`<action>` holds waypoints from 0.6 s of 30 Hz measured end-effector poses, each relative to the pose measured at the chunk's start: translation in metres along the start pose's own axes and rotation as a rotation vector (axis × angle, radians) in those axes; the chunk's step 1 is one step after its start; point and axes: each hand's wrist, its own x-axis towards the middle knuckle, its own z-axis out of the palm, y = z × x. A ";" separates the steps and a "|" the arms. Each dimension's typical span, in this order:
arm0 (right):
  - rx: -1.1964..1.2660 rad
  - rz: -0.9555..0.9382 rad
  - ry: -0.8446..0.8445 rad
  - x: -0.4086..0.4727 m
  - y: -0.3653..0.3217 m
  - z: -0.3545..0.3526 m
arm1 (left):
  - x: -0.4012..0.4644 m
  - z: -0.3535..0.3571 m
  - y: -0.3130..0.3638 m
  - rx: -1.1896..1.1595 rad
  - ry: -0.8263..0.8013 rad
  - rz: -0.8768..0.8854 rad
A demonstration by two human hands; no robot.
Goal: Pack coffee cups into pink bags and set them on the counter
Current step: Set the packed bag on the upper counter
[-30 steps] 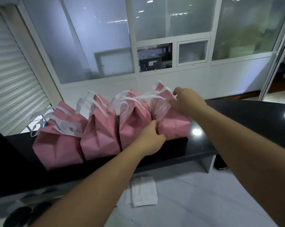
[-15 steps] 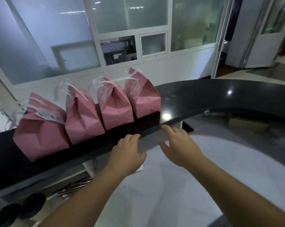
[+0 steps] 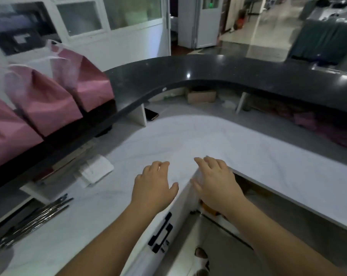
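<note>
Left hand: the left hand (image 3: 154,184) hangs over the white marble worktop (image 3: 188,140), palm down, fingers loosely bent and spread; its grip is apart and holds nothing.
Right hand: the right hand (image 3: 216,184) is just beside it to the right, over the near edge of the same white surface, fingers relaxed and slightly spread; its grip is apart too, with nothing in it.
Pink bags: three pink bags (image 3: 47,100) show at far left, standing side by side in a row on the raised black worktop (image 3: 188,70), each touching or nearly touching its neighbour. White handles rise from their tops; this part is blurred. Both hands are well apart from them.
Coffee cups: not to be made out; the bag tops hide whatever is inside.
Black worktop: it curves from the far left round to the far right.
White marble surface: a folded white paper (image 3: 97,170) lies near its left side, and a bundle of metal utensils (image 3: 35,220) at near left.
Below the hands: a white cabinet front with a black handle (image 3: 160,234).
</note>
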 end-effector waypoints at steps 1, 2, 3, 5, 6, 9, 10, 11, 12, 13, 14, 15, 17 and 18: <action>0.004 0.036 0.017 -0.014 0.014 -0.006 | -0.001 0.003 0.017 -0.003 -0.009 0.041; 0.009 0.073 0.037 -0.027 0.027 -0.012 | -0.001 0.004 0.034 -0.005 -0.012 0.086; 0.010 0.115 0.055 -0.040 0.042 -0.019 | 0.000 0.005 0.052 -0.005 -0.010 0.134; 0.020 0.219 0.084 -0.064 0.072 -0.030 | 0.002 0.004 0.090 -0.003 0.008 0.226; 0.035 0.278 0.099 -0.075 0.087 -0.035 | 0.003 0.003 0.110 -0.005 0.021 0.265; 0.081 0.438 0.163 -0.107 0.136 -0.051 | 0.003 0.006 0.174 -0.028 0.047 0.356; 0.087 0.475 0.185 -0.118 0.154 -0.056 | 0.003 0.009 0.197 -0.036 0.049 0.385; 0.092 0.507 0.202 -0.130 0.173 -0.062 | 0.003 0.012 0.222 -0.038 0.047 0.418; 0.096 0.537 0.216 -0.143 0.192 -0.068 | 0.002 0.017 0.248 -0.033 0.045 0.454; 0.099 0.565 0.228 -0.157 0.213 -0.075 | 0.002 0.021 0.275 -0.028 0.043 0.488; 0.098 0.594 0.238 -0.171 0.234 -0.082 | 0.001 0.026 0.304 -0.029 0.039 0.518; 0.092 0.624 0.250 -0.186 0.255 -0.089 | -0.001 0.031 0.334 -0.034 0.032 0.544; 0.076 0.686 0.285 -0.216 0.299 -0.104 | -0.009 0.041 0.392 -0.053 0.018 0.599; 0.073 0.722 0.306 -0.232 0.321 -0.112 | -0.014 0.048 0.421 -0.064 0.009 0.631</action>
